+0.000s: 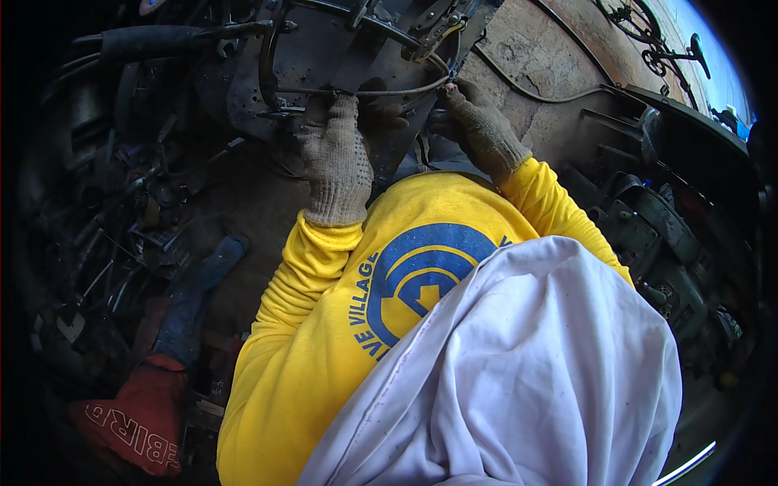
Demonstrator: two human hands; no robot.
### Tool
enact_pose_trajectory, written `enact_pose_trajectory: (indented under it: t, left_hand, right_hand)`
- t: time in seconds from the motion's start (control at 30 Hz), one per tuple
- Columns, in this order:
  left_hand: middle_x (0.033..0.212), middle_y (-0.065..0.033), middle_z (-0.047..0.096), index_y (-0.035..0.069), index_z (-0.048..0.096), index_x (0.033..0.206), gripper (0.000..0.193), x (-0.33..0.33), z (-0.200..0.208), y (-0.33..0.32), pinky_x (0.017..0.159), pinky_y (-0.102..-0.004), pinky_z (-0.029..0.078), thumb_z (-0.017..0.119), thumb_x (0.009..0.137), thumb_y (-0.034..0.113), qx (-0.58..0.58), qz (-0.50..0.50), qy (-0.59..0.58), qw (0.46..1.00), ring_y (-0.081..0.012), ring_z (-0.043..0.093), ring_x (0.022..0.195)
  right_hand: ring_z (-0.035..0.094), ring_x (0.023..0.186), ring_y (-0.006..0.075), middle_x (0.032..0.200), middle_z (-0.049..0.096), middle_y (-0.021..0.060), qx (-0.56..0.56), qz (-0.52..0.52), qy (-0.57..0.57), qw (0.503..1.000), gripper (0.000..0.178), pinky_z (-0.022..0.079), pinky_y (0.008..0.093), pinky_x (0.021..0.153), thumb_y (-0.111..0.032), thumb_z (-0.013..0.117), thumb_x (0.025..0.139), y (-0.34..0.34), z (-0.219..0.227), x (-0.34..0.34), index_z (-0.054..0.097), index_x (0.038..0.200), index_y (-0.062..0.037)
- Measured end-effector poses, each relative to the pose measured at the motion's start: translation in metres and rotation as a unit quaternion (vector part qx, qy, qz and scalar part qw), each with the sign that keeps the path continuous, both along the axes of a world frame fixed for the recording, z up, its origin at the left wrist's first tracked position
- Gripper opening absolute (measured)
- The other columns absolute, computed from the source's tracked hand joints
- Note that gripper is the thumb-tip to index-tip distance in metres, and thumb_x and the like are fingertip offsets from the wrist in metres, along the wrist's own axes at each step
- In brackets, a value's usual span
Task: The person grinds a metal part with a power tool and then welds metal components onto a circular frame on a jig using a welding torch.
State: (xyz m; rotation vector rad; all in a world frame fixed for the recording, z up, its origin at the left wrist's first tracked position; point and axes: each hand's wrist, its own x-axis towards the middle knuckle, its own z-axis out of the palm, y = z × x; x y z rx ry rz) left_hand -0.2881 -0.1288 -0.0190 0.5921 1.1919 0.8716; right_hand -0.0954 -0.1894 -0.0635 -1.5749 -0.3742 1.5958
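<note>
Both of my hands wear greyish knit work gloves and reach to a dark metal frame (324, 49) with bent rods and brackets at the top middle. A thin dark cable (397, 92) crosses the front of this frame. My left hand (339, 158) is closed on the cable's left part, beside a bracket; some of its fingertips are hidden in shadow. At the cable's right end, where it meets another thin line, my right hand (484, 130) pinches it between thumb and fingers. A yellow wire (450, 31) runs along the frame's upper right.
Loose metal parts and tools (105, 251) lie heaped at the left, with a red cloth (142, 413) and a blue cloth (198, 283) nearby. Greenish machinery (668, 235) stands at the right. A bicycle (664, 53) is at the far right. Pale hanging cloth (519, 373) covers the lower middle.
</note>
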Motion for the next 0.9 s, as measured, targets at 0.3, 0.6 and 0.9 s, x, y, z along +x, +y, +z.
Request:
enact_pose_trajectory:
  t: [0.3, 0.6, 0.9]
  left_hand:
    - [0.064, 0.0058, 0.049, 0.012, 0.062, 0.103, 0.011, -0.009, -0.025, -0.004, 0.043, -0.02, 0.035, 0.063, 0.094, 0.019, 0.079, 0.0, 0.112, 0.991, -0.0029, 0.037, 0.045]
    - [0.105, -0.0113, 0.063, 0.005, 0.061, 0.121, 0.029, -0.011, -0.012, -0.008, 0.082, -0.0344, 0.046, 0.055, 0.094, 0.012, 0.2, -0.056, 0.21, 0.955, -0.0234, 0.057, 0.09]
    - [0.096, -0.001, 0.066, 0.008, 0.067, 0.109, 0.021, 0.004, -0.018, -0.004, 0.068, -0.0244, 0.046, 0.06, 0.096, 0.023, 0.1, 0.044, 0.104, 0.989, -0.0095, 0.056, 0.074]
  right_hand:
    - [0.066, 0.089, 0.0191, 0.11, 0.064, 0.0157, -0.065, 0.033, -0.06, 0.996, 0.07, 0.055, 0.0307, 0.08, -0.049, 0.061, 0.092, 0.011, 0.011, -0.005, 0.045, 0.134, 0.005]
    - [0.061, 0.084, 0.0151, 0.115, 0.06, 0.0119, -0.059, 0.002, -0.058, 0.997, 0.064, 0.054, 0.029, 0.075, -0.039, 0.064, 0.093, 0.007, 0.001, 0.071, 0.042, 0.139, -0.0005]
    - [0.056, 0.071, 0.0109, 0.078, 0.058, 0.0029, 0.355, -0.147, -0.229, 0.895, 0.03, 0.049, 0.0254, 0.068, -0.029, 0.057, 0.099, 0.187, 0.098, 0.163, 0.06, 0.105, 0.0]
